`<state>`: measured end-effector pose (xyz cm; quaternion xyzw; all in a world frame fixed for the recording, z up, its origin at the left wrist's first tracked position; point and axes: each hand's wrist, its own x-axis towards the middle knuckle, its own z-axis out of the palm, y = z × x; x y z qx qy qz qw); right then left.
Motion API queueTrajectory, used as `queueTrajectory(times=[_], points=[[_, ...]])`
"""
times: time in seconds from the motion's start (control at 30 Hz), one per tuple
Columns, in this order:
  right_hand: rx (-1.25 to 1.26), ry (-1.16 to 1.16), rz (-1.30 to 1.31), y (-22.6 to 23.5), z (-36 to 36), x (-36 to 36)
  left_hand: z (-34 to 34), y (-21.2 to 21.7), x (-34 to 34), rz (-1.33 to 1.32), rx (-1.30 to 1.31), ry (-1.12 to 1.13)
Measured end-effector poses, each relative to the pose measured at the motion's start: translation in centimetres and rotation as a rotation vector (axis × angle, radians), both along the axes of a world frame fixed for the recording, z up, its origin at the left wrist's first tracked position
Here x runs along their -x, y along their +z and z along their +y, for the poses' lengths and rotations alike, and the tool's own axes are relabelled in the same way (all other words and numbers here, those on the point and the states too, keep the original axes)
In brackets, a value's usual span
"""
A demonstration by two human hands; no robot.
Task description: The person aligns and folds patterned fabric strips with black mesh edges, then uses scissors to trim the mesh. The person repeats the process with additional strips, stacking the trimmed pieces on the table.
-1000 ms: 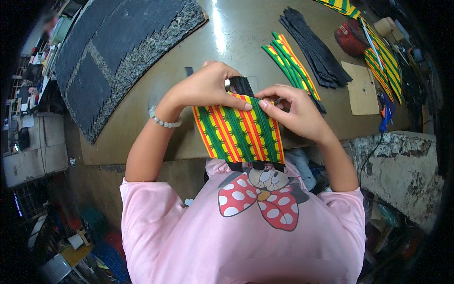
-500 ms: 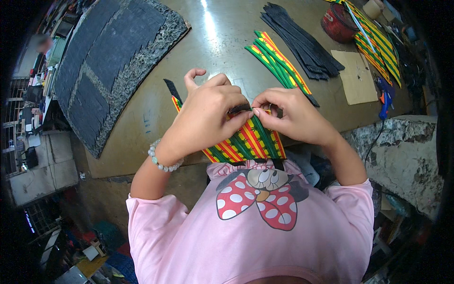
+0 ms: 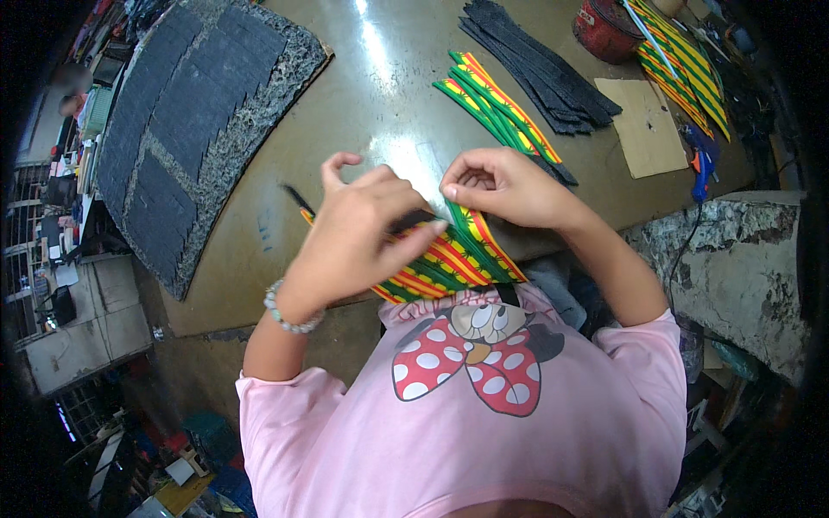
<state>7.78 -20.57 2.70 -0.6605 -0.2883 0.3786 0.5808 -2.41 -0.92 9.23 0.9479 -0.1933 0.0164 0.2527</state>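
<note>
A panel of green, yellow and red patterned strips (image 3: 449,269) lies side by side at the table's near edge, against my shirt. My left hand (image 3: 371,220), with a beaded bracelet at the wrist, pinches the panel's upper edge, where a black strip end (image 3: 413,221) shows under the fingers. The left index finger sticks up. My right hand (image 3: 501,186) is closed in a pinch at the top of the rightmost patterned strip (image 3: 473,226). A black tip (image 3: 292,198) pokes out beyond the left hand.
More patterned strips (image 3: 501,104) lie ahead on the table (image 3: 380,95), beside a stack of black strips (image 3: 540,73). A black-strip-covered board (image 3: 207,112) is at left. At right are cardboard (image 3: 646,129), a blue glue gun (image 3: 702,162), a red tin (image 3: 604,33) and more striped strips (image 3: 682,65).
My hands have drawn slightly apart, the left one lower and leftward. The rightmost strip's upper end now stands up toward my right hand, and the panel has tilted.
</note>
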Motion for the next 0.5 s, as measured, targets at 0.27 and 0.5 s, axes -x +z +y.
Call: queueTrajectory(times=[0.27,0.5], points=[[-0.164,0.376,-1.108,2.2,-2.5,4.8,4.8,-7.0,-5.6,0.173,-0.109,0.257],[-0.423,0.573,-0.612,6.5,-9.9,7.3,5.3,-8.6,-7.3,-0.147,-0.072,0.235]])
